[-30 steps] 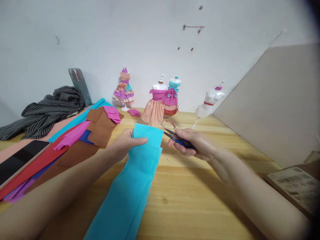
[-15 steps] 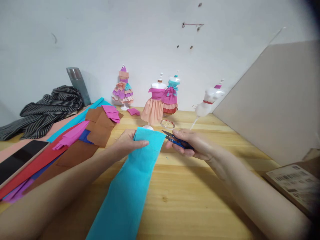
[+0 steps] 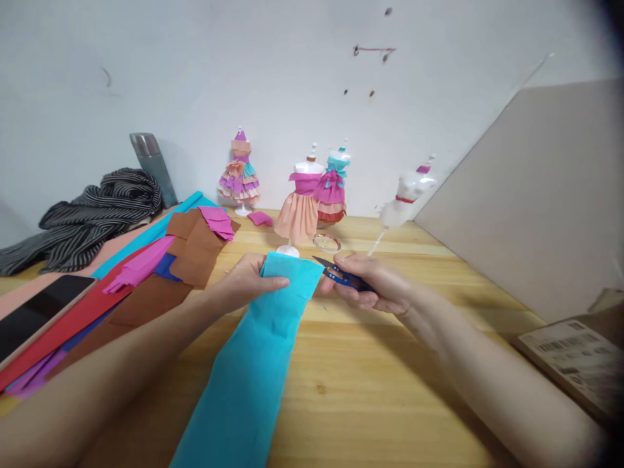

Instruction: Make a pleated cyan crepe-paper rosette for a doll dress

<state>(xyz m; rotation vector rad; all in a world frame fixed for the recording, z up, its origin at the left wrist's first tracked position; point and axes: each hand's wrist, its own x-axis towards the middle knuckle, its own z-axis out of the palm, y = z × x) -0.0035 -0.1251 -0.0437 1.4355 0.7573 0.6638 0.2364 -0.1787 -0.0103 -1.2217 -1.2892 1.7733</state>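
Note:
My left hand [image 3: 247, 281] pinches the upper left corner of a long turquoise strip [image 3: 253, 364] of crepe paper or cloth, thumb on top. The strip hangs down toward me over the table. In my right hand [image 3: 373, 279] is a pair of blue thread snips [image 3: 348, 278], fingers wrapped round the handles. Their blades point left and meet the strip's upper right corner, one of them above its top edge. Just behind the strip stands a small mannequin in a pink and peach dress [image 3: 299, 208], its white base [image 3: 287, 250] partly covered.
Two more dressed mannequins [image 3: 240, 172] [image 3: 336, 185] and a bare white one [image 3: 409, 195] stand along the wall. A small round dish [image 3: 327, 243] lies between. Coloured sheets [image 3: 151, 302], a phone [image 3: 41, 312], striped cloth [image 3: 107, 208] and bottle [image 3: 153, 166] are left; a cardboard box [image 3: 570, 357] is right.
The strip's top edge has dipped slightly, showing more of the mannequin's base. The snips have shifted a little left, over the strip's corner. My left hand has barely moved.

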